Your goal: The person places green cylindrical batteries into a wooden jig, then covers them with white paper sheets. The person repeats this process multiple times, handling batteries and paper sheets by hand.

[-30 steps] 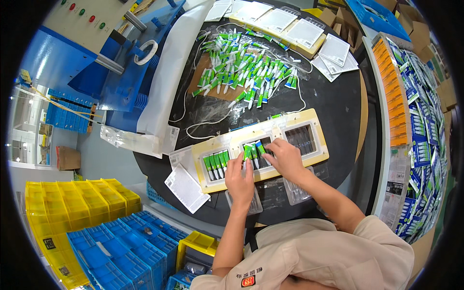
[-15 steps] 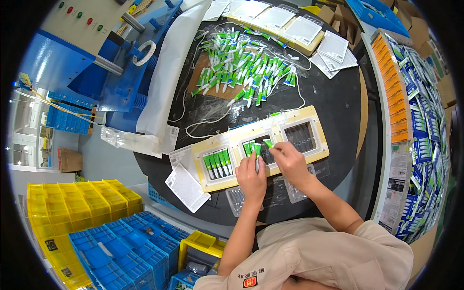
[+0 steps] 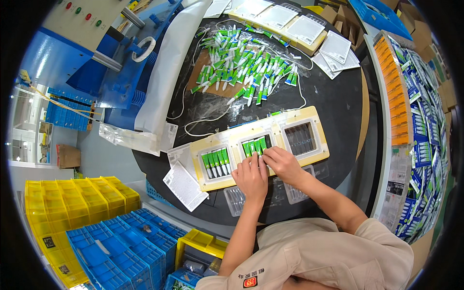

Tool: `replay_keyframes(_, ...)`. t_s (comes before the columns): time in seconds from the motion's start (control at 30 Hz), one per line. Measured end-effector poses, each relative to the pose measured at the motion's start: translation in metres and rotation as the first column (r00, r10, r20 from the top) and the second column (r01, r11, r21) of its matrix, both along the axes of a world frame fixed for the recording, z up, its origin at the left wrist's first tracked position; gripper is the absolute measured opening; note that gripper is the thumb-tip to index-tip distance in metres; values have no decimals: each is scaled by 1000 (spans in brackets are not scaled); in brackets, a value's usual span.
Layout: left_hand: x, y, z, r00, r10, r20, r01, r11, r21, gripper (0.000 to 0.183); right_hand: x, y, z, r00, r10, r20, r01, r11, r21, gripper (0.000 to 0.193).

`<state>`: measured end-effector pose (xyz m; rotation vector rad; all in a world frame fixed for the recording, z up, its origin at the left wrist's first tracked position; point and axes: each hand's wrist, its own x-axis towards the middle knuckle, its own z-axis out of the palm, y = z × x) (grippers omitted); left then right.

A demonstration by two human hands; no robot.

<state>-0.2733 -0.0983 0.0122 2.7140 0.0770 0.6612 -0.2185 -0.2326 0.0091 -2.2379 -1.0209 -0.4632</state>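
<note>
A long cream-yellow tray frame (image 3: 227, 182) with three clear blister compartments lies in front of me. Small green-and-white tubes (image 3: 216, 160) stand side by side in its left compartment, caps toward me. The middle compartment holds a row of similar tubes (image 3: 252, 145). My left hand (image 3: 251, 178) rests over their lower ends, fingers slightly apart and touching them. My right hand (image 3: 284, 165) is closed, its fingertips pinching the lower end of the rightmost tube (image 3: 263, 143) in that row; the fingers hide its cap. The right compartment (image 3: 300, 138) shows bare dark slots.
A loose pile of tubes (image 3: 241, 67) covers the far tabletop, with a white cord (image 3: 212, 121) looping around it. Printed white cards (image 3: 183, 188) lie left of the tray. Clear blister shells (image 3: 235, 200) lie nearer me. A blue machine (image 3: 123, 72) stands left.
My right hand has lowered a tube into the middle compartment and moved slightly left. The tube formerly between my left fingers now lies in the row, and that hand has spread over the tubes.
</note>
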Motion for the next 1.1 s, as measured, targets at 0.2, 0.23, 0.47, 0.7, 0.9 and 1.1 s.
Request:
replay_keyframes(0.2, -7, 19, -1, 958, -251, -136, 256, 966, 24, 41, 24, -3, 7, 994, -1, -106, 27, 969, 245, 19)
replay_keyframes(0.23, -7, 21, -1, 950, -268, -157, 274, 962, 18, 43, 39, -3, 10, 983, -78, -164, 121, 955, 271, 15)
replay_keyframes(0.47, -6, 21, -1, 892, -390, -230, 409, 912, 41, 49, 197, 32, 7, 672, -630, -389, 476, 770, -424, 40)
replay_keyframes(0.7, -9, 26, -6, 872, -410, -268, 444, 892, 83, 53, 209, 40, -9, 582, -683, -442, 540, 730, -419, 42)
replay_keyframes(0.9, -11, 28, -10, 870, -418, -260, 453, 887, 90, 55, 210, 40, 14, 570, -518, -638, 380, 855, -354, 29)
replay_keyframes(1.1, -15, 28, -19, 881, -406, -243, 436, 895, 88, 55, 88, -43, 32, 947, 155, -283, -115, 981, 155, 31)
